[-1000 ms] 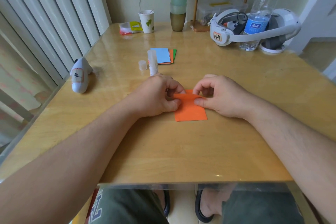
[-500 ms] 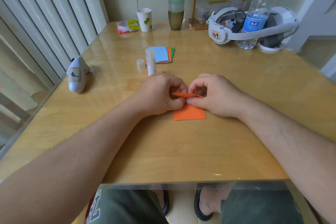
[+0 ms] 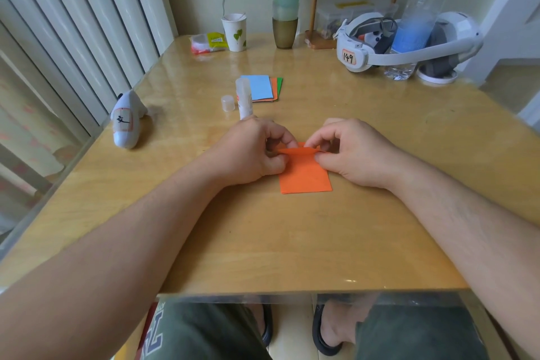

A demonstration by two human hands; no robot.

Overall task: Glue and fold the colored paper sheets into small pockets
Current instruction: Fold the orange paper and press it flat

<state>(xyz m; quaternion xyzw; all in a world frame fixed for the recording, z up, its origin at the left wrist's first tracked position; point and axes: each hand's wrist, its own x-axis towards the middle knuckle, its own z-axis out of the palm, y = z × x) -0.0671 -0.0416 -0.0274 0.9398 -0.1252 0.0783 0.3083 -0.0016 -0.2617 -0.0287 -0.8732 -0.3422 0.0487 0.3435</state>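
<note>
Glossy wooden table lying nearest, flat rectangular orange paper resting mid-table, left hand and right hand pinching its raised far flap, glue stick and stacked coloured sheets lying beyond the paper.

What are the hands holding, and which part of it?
Both hands hold the orange paper by its far edge: the left hand pinches the flap's left end, the right hand its right end. The near part lies on the table.
</note>
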